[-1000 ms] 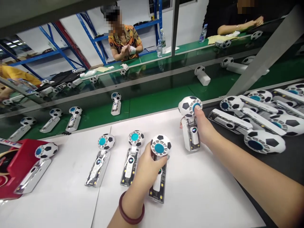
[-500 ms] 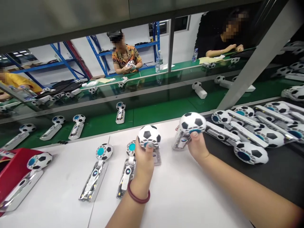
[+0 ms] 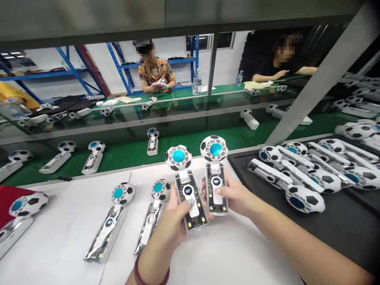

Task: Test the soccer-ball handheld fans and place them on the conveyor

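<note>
Two football-patterned handheld fans are held up side by side over the white table [image 3: 237, 253]. My left hand [image 3: 173, 221] grips the handle of the left fan [image 3: 185, 186], thumb on its lit front panel. My right hand [image 3: 234, 196] grips the handle of the right fan [image 3: 215, 174], whose display is lit. Both fans show their teal centres to me. Two more fans [image 3: 111, 219] [image 3: 151, 215] lie flat on the table left of my left hand.
A pile of several fans [image 3: 299, 174] lies on a black tray [image 3: 341, 229] at the right. A green conveyor [image 3: 192, 140] with single fans runs behind the table. Two people sit across it. A red box corner [image 3: 8, 194] is at the far left.
Both hands lifted their fans off the table, turned them from head-forward to upright with faces toward me, and brought them together. The view tilted up slightly.
</note>
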### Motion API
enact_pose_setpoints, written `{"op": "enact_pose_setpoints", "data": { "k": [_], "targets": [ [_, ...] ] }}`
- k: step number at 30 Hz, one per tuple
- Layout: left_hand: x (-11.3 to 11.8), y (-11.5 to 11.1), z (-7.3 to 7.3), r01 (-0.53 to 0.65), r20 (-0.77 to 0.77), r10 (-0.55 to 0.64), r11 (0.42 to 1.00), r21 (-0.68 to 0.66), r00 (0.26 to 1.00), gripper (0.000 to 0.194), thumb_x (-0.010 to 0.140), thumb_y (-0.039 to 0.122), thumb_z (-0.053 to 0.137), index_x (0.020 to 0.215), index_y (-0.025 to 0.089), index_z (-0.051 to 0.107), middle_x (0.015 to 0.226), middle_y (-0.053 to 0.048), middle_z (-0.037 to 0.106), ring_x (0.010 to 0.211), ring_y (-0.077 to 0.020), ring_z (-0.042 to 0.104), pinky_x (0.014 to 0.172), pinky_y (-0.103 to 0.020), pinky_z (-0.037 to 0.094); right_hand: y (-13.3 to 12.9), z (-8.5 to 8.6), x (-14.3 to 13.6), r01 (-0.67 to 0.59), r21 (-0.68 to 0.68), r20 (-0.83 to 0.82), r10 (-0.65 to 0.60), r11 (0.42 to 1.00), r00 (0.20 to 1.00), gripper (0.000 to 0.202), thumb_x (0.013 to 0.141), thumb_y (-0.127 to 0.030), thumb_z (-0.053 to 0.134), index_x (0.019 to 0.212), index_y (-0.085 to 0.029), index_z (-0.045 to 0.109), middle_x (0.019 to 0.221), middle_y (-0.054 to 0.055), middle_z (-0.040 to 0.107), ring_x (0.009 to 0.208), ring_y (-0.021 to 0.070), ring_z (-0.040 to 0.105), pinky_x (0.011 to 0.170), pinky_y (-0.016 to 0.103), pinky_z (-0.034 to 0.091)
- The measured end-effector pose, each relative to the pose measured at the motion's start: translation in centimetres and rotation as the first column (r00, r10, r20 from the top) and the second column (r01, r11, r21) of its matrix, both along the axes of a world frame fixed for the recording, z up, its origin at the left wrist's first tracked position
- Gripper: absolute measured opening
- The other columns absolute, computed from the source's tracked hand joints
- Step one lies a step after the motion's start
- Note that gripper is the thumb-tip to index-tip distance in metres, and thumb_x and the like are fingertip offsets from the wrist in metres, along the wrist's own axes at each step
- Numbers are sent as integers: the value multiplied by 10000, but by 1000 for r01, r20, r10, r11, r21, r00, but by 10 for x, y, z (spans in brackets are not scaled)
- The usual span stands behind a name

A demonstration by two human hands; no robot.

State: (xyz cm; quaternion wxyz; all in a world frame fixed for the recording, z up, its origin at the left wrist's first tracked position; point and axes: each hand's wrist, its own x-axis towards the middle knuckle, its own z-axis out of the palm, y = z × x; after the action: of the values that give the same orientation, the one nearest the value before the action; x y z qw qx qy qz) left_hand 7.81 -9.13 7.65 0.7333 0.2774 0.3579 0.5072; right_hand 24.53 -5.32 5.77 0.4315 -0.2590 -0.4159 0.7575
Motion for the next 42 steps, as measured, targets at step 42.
{"op": "enact_pose_setpoints", "data": {
  "k": [42],
  "targets": [
    [-9,-15,7,143,-13,-143,987,68,990,606,684,321,670,1188,260,339,854,-54,604,647,-202,600,590,-331,491,-12,15,-3,-149,20,-72,150,989,986,572,747,-212,635,1191,-262,278,982,42,550,774,171,609,628,326,515]
  ]
}}
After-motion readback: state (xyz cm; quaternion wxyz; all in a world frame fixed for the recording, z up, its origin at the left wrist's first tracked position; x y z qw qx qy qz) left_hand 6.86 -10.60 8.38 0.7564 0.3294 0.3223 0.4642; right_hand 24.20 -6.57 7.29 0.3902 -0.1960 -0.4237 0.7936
